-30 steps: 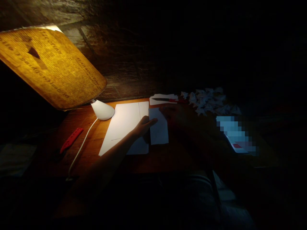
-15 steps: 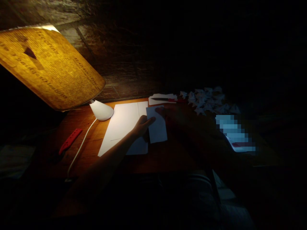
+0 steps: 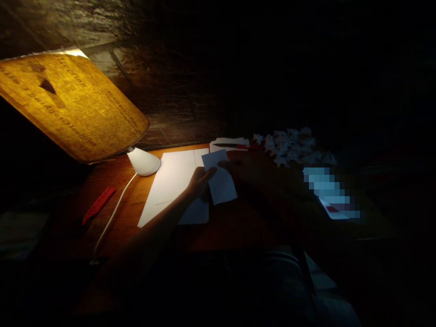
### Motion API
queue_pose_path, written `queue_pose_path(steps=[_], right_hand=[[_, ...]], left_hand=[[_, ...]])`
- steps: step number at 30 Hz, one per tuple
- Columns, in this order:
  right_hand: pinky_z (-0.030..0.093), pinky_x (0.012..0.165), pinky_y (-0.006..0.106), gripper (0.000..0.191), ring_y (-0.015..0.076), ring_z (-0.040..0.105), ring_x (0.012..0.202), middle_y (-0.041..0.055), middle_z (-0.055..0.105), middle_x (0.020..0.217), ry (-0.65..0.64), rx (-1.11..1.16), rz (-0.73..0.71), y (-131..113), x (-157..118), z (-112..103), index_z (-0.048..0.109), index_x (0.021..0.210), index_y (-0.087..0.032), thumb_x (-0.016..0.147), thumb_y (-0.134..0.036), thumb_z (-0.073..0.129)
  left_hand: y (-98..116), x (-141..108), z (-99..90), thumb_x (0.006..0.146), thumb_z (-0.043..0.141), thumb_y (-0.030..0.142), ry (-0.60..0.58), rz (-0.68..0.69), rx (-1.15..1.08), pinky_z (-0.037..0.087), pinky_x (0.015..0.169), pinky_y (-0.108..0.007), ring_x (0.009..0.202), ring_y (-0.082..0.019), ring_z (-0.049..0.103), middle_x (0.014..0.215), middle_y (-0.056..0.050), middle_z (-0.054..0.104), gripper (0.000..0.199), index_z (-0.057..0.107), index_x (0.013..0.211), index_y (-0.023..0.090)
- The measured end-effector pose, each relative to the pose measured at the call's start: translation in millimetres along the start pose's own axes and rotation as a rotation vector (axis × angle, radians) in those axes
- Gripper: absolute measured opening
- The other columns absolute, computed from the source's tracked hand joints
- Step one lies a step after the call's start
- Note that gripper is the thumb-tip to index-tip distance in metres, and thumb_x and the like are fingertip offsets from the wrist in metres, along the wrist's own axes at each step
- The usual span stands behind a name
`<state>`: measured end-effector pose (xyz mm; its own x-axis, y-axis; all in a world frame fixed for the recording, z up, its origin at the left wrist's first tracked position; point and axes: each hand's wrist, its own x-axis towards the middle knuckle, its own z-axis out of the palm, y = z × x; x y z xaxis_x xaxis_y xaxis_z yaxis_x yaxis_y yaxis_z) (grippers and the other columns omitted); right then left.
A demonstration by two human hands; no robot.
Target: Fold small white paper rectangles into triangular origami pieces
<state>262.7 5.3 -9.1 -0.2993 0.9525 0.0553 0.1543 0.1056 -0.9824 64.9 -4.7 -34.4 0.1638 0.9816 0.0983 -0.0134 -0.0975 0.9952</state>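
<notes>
My left hand (image 3: 200,180) grips the left edge of a small white sheet of paper (image 3: 220,185), its thumb lying on the front face. On the paper's right side, near the top, the thumb of my right hand (image 3: 235,167) presses; the rest of that hand is deep in shadow. The small sheet is held upright above the wooden table. Beneath and left of it lie larger white sheets (image 3: 177,181) with thin pencil-like lines drawn on them.
A lit lamp with a printed shade (image 3: 81,109) and white base (image 3: 145,161) stands left, trailing a white cord (image 3: 114,215). A red-handled tool (image 3: 99,204) lies beside it. Behind are paper scraps (image 3: 226,141), a red-and-black pen-like object (image 3: 235,146), folded paper pieces (image 3: 289,145) and a glowing phone (image 3: 329,193).
The top of the small sheet has tilted left, and its right edge now bows slightly. Both hands keep hold of it. The whole view has shifted a little.
</notes>
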Motion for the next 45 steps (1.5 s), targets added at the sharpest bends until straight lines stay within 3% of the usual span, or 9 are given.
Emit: queue_pose_path(steps=[4,15,23,29,45], right_hand=[[0.042,0.058,0.029,0.053,0.0154,0.058,0.064,0.0015,0.065,0.066,-0.043,-0.011,0.044,0.3,-2.0,0.4,0.069,0.068,-0.019,0.08,-0.071,0.074],[0.043,0.06,0.029,0.058,0.0144,0.056,0.065,0.0013,0.065,0.068,-0.036,0.009,0.042,-0.8,-2.8,0.1,0.067,0.064,-0.019,0.07,-0.075,0.079],[0.045,0.061,0.029,0.055,0.0143,0.057,0.064,0.0013,0.067,0.067,-0.013,0.028,0.057,-4.5,-2.9,1.9,0.067,0.064,-0.018,0.072,-0.071,0.081],[0.042,0.057,0.029,0.054,0.0146,0.057,0.061,0.0023,0.067,0.066,-0.061,0.024,0.131,-5.6,-7.9,3.3,0.07,0.066,-0.018,0.07,-0.07,0.083],[0.043,0.056,0.028,0.05,0.014,0.058,0.059,0.002,0.069,0.066,-0.085,-0.018,0.172,-4.2,-6.6,2.1,0.073,0.067,-0.019,0.07,-0.067,0.086]], left_hand=[[-0.3,-0.1,-0.5,0.073,0.086,0.062,0.007,0.002,-0.011,0.046,0.048,-0.024,0.053,-0.014,0.061,0.06,-0.004,0.067,0.051,0.073,0.069,0.013],[4.1,-1.9,2.6,0.063,0.088,0.07,0.071,0.009,-0.067,0.045,0.048,-0.024,0.052,-0.013,0.06,0.06,-0.003,0.066,0.06,0.07,0.069,0.013],[5.0,-1.9,3.3,0.064,0.088,0.068,0.105,0.005,-0.087,0.049,0.051,-0.025,0.055,-0.016,0.063,0.06,-0.003,0.066,0.058,0.069,0.07,0.013],[2.5,-1.2,2.3,0.065,0.086,0.072,0.144,0.01,-0.068,0.039,0.04,-0.023,0.042,-0.011,0.053,0.051,0.0,0.059,0.061,0.065,0.064,0.014],[10.4,-2.7,4.7,0.071,0.085,0.071,0.234,0.028,-0.04,0.031,0.033,-0.022,0.035,-0.01,0.048,0.044,0.002,0.051,0.062,0.056,0.057,0.018]])
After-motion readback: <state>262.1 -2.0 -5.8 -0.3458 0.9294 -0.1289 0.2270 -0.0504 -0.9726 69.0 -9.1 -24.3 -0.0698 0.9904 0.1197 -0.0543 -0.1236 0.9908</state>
